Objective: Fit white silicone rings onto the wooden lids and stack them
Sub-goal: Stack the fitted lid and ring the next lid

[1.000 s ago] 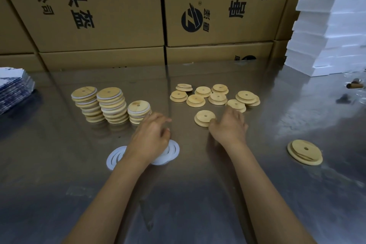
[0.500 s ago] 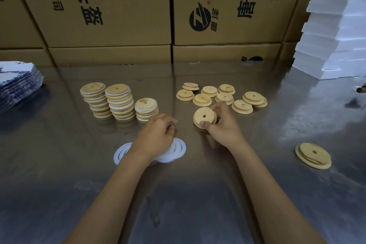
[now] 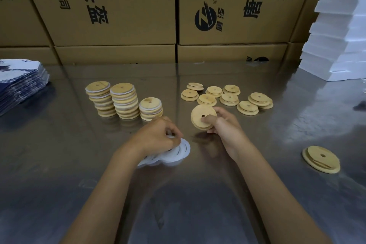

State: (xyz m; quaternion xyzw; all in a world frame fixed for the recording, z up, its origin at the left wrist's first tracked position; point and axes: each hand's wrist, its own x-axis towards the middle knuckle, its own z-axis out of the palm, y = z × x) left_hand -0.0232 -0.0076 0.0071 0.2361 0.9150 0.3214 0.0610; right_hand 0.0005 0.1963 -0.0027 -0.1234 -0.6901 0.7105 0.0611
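Note:
My right hand (image 3: 225, 127) holds a round wooden lid (image 3: 201, 116) tilted up off the table, thumb near its centre hole. My left hand (image 3: 158, 136) is curled over a small pile of white silicone rings (image 3: 178, 152), its fingertips pinching at the top ring. Three stacks of ringed lids (image 3: 122, 101) stand at the back left. Several bare wooden lids (image 3: 227, 97) lie scattered behind my right hand.
A single lid (image 3: 320, 159) lies apart at the right on the shiny metal table (image 3: 59, 164). Cardboard boxes (image 3: 118, 6) wall off the back. White foam sheets (image 3: 340, 35) are piled at the right, and a stack of blue printed cartons (image 3: 19, 83) at the left.
My right hand picked a lid up from the table and tilted it upright. My left hand stayed on the ring pile, its fingers closing on a ring.

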